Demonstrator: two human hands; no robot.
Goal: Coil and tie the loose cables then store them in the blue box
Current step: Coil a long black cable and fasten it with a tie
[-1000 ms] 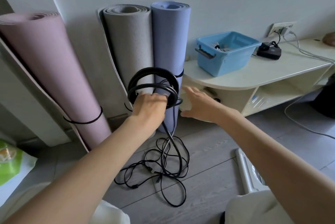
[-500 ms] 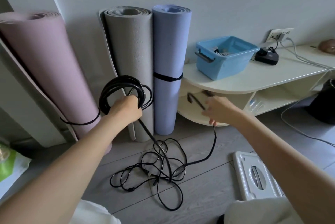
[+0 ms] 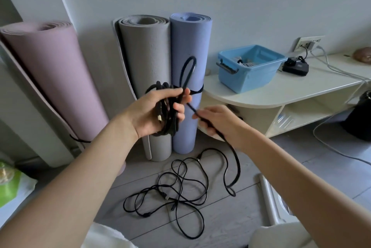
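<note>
On the grey floor [image 3: 230, 225] loose cables [image 3: 176, 193] lie tangled. The left hand [image 3: 158, 111] has turned palm-up, fingers clenched round the coil [image 3: 167, 113], now squeezed flat; the right hand [image 3: 217, 120] pinches the tail [image 3: 233, 151], looped up ready for tying. The blue box [image 3: 251, 69] waits on the worktop [image 3: 301, 89].

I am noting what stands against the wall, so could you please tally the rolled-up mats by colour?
Pink mat: 1
Grey mat: 1
Blue-violet mat: 1
Total: 3 rolled mats, all standing on end against the wall.
</note>
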